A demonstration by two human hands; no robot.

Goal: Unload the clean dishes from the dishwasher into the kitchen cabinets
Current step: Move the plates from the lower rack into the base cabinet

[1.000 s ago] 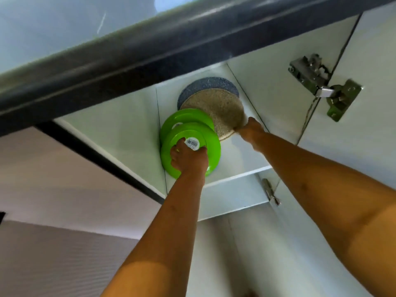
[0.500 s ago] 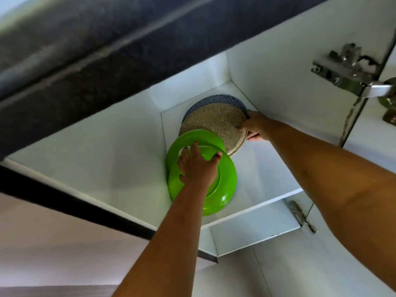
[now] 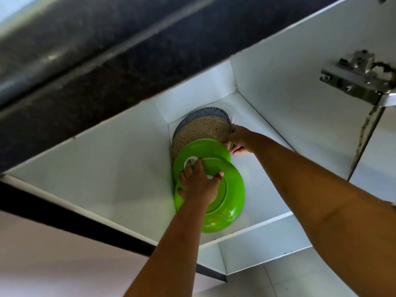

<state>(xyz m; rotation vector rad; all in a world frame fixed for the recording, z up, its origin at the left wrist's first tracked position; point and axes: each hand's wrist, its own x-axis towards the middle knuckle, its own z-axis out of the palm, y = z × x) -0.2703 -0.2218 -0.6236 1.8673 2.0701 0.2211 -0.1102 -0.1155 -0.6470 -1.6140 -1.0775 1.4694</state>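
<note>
Left fingers [image 3: 198, 163] reach farther up than half a second ago. The tips now touch the barcode sticker [image 3: 190, 160] on the farther green plate [image 3: 203, 147], which was covered then. They are spread wide and flat, with the thumb out on the foot ring of the nearer green plate [image 3: 233, 198]. The left hand [image 3: 199, 187] presses and grips nothing. The green pair has fanned apart, the nearer one lying closer to the shelf's front edge [image 3: 257, 229].

Right hand [image 3: 237, 139]: fingers curled round the right rim of the tan speckled plate [image 3: 201, 129], holding it. It sits a little deeper than before. A grey-blue plate [image 3: 192, 115] lies behind it, toward the back left corner of the cabinet [image 3: 289, 99].

All four plates overlap with their undersides toward the camera. Cannot tell whether they bear on a shelf or on the hands alone.

Reading: the dishes are inside the cabinet but the stack is not squared. The nearer green plate likely needs pushing back before either hand lets go, as it could slide out over the front edge. Door hinge [image 3: 355, 80] at upper right, clear of both arms.
</note>
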